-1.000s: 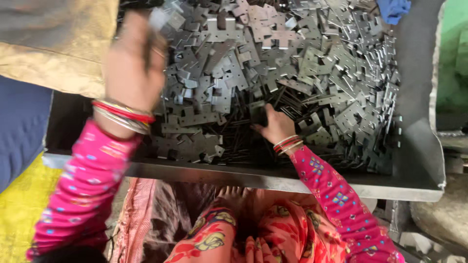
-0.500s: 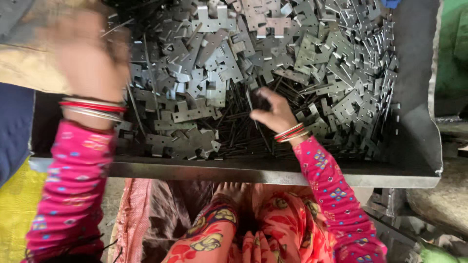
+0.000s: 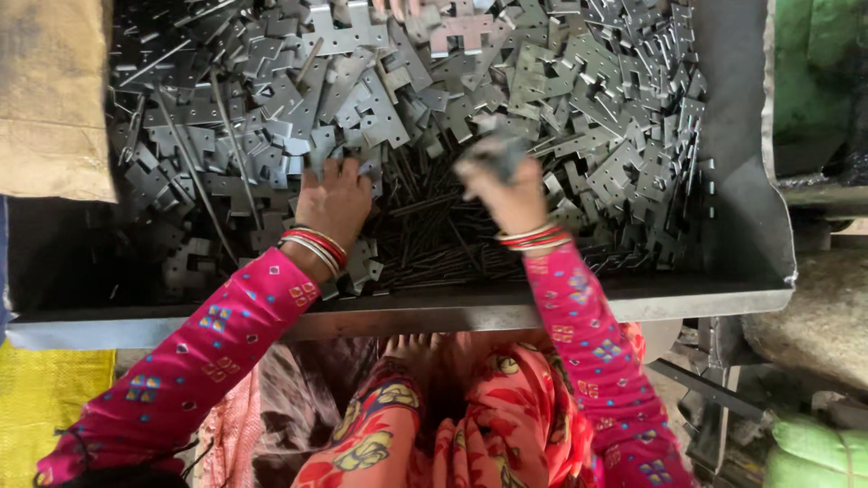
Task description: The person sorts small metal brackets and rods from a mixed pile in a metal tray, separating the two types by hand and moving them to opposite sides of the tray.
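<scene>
Steel fills the view: a wide grey tray (image 3: pixel 741 226) with a raised front lip holds a deep heap of flat stamped plates (image 3: pixel 542 81), notched and punched with small holes, lying every way over one another. In the middle of the heap, near the front, a patch of thin dark rods (image 3: pixel 434 244) shows between the two wrists. A brown sack (image 3: pixel 54 99) covers the tray's far left corner, and a yellow sheet (image 3: pixel 45 398) lies below the lip on the left. A green bag (image 3: pixel 814 452) sits at the lower right.

Both arms wear pink patterned sleeves and red and silver bangles. The left hand (image 3: pixel 334 199) lies palm down on the plates at the left edge of the rods, fingers spread and pressing into the heap; whether it has hold of any plate cannot be told. The right hand (image 3: pixel 506 194) is raised just above the rods, blurred, its fingers closed around a grey plate (image 3: pixel 497 149) that stands up out of the fist, clear of the heap.
</scene>
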